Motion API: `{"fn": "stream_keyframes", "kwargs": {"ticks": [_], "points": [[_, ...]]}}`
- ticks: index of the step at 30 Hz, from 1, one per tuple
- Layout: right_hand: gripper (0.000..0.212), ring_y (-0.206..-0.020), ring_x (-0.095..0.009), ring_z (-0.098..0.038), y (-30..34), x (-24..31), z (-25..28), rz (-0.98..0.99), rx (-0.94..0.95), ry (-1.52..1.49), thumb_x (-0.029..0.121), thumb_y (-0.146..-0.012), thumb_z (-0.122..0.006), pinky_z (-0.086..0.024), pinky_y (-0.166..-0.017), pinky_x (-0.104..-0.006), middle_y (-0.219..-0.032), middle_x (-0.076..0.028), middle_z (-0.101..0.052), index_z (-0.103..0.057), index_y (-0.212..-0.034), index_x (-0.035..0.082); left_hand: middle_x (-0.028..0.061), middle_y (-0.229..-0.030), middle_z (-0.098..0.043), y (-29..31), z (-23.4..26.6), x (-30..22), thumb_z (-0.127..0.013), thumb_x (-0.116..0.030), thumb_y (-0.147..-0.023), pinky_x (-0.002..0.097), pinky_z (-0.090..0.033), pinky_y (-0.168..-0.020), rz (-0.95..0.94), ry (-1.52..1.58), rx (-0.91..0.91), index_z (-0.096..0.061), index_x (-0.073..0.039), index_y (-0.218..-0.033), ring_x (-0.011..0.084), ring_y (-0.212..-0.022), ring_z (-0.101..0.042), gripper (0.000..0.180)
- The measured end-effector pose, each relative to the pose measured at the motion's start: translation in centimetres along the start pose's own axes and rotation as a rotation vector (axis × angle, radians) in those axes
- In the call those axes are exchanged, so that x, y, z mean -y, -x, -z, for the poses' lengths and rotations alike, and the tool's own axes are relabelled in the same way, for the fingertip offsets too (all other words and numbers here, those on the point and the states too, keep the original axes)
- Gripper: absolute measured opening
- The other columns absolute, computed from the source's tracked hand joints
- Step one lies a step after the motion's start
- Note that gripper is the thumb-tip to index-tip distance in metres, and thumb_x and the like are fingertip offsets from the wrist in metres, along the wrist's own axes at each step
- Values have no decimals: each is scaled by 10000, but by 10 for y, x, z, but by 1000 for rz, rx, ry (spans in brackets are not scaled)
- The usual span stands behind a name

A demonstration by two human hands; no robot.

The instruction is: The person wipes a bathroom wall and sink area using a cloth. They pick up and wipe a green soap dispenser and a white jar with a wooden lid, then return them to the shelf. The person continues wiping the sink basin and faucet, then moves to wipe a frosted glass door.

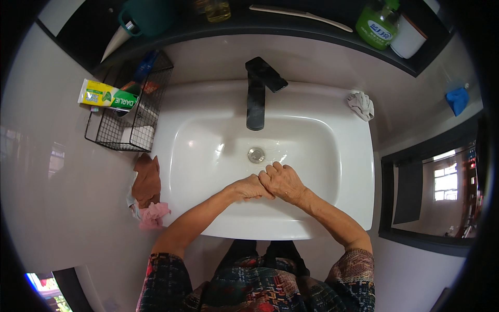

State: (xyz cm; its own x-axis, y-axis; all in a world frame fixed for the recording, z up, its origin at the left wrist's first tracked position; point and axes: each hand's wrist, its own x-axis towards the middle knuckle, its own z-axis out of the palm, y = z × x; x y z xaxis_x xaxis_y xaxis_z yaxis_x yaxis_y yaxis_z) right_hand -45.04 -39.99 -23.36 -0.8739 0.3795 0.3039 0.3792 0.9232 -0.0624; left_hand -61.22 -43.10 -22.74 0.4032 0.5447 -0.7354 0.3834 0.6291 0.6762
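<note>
Both my hands meet over the front part of a white washbasin (182, 156), just this side of its round metal drain (255, 155). My right hand (285, 183) is closed, its bent fingers pressed over the fingers of my left hand (250, 188). The left one is curled too, with its fingertips partly covered by the right. Whether anything small lies between them is hidden. Beyond the drain rises a black tap (255, 99), its lever angled to the right. Wet glints show on the basin floor near the drain.
A black wire basket (122, 125) holding a yellow-green toothpaste tube (108, 96) hangs at left. Brown cloth (147, 179) and pink cloth (154, 215) lie below it. A pale crumpled cloth (360, 105) sits on the back right rim. Above, a dark shelf (306, 44) carries a green bottle (378, 27).
</note>
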Motion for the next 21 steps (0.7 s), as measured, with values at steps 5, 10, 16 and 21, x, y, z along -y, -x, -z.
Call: {"fn": "stream_keyframes", "kwargs": {"ticks": [5,10,16,21], "points": [[191,-520,-217,-578,-3,7,-13,-93,197,9,57,-675,-639,-454,-398,-328,-600,-89,-547,-456,-730,40,140,-668,-640,-20,-5,27,-700,-309,-715,387,-495,-601,-169,-567,-377,-616,-16,-802,304,-645,-626,317],[172,-490,-301,-624,-4,10,-34,-227,313,-191,40,-710,-613,-485,-430,-390,-617,-177,-613,-460,-787,18,205,-751,-660,-19,-7,34,-621,-279,-740,435,-524,-677,-97,-662,-578,-643,-19,-781,382,-746,-645,264],[213,-593,-353,-633,-14,15,-48,-380,426,-370,45,-740,-605,-510,-532,-421,-626,-176,-617,-454,-883,-2,180,-771,-672,-25,1,46,-611,-140,-715,443,-530,-649,-112,-779,-622,-671,-35,-759,362,-711,-658,129],[232,-706,-404,-620,-11,19,-57,-504,408,-536,68,-753,-602,-492,-631,-473,-696,-207,-617,-457,-914,-12,168,-724,-664,-33,3,63,-635,-141,-683,433,-532,-623,-254,-834,-729,-655,-47,-753,343,-668,-654,118]]}}
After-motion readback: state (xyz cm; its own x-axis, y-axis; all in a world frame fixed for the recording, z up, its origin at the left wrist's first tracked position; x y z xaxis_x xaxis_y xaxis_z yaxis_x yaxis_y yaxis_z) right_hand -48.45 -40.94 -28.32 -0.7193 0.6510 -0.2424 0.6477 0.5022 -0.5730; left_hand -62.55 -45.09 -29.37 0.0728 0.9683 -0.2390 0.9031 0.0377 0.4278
